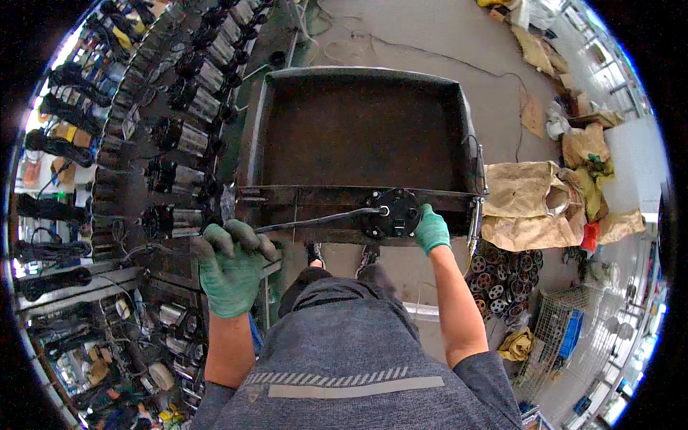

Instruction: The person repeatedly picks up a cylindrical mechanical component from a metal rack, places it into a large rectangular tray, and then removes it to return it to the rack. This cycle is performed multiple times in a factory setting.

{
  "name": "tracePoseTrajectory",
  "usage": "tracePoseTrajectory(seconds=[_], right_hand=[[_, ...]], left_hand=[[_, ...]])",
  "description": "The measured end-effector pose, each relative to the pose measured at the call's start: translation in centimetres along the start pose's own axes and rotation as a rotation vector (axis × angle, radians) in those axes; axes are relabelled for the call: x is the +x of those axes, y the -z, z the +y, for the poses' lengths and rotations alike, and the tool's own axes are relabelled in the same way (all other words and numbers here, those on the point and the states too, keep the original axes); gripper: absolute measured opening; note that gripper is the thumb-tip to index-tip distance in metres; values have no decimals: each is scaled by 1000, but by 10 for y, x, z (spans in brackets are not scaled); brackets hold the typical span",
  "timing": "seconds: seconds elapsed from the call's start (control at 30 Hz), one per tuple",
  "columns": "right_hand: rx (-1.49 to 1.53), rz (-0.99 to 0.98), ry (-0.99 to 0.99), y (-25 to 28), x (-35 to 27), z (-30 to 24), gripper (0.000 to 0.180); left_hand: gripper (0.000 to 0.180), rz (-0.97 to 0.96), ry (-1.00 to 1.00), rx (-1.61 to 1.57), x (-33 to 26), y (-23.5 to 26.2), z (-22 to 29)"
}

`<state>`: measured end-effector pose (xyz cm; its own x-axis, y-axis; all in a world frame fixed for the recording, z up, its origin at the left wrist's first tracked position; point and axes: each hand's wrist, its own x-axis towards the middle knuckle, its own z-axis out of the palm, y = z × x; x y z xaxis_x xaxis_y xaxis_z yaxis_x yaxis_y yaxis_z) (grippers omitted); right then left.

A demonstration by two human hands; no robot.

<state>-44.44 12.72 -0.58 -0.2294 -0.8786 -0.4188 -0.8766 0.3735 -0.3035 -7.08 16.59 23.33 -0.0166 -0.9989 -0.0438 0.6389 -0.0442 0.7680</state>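
Right now, the disc (395,213) is sitting over the front strip of the bench (315,234), a little right of its middle, with its cable (322,218) stretching leftward. My right hand (433,231) is closing on the disc's right edge; most of those fingers are hiding from view. My left hand (231,271) is curling loosely, fingers part open, where the cable is reaching it; whether I'm actually gripping the cable, I cannot tell. I'd judge that I'm steadying the disc and sorting out its cable. The next move, I think, is calling for a firm right hold and an easy left one, so the cable isn't tugging the disc askew. Beyond the disc, the tray (461,104) is lying wide and shallow. Farther out, motors (190,136) are lining up on my left; paper sacks (523,190) and a heap of wheels (498,287) are resting on my right.
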Motion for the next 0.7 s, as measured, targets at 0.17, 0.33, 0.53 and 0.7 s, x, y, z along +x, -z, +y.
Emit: tracePoseTrajectory(seconds=[0.17,0.33,0.53,0.7], right_hand=[[39,-33,41,-5,3,11,28],[-13,22,104,-10,10,15,31],[53,23,146,-1,15,11,41],[504,43,386,-6,24,17,30]], left_hand=[[48,29,-23,-6,-9,-5,-2],[50,110,-2,-161,-19,-1,1],[50,136,-78,-119,-1,25,11],[51,502,-240,-191,-6,72,42]])
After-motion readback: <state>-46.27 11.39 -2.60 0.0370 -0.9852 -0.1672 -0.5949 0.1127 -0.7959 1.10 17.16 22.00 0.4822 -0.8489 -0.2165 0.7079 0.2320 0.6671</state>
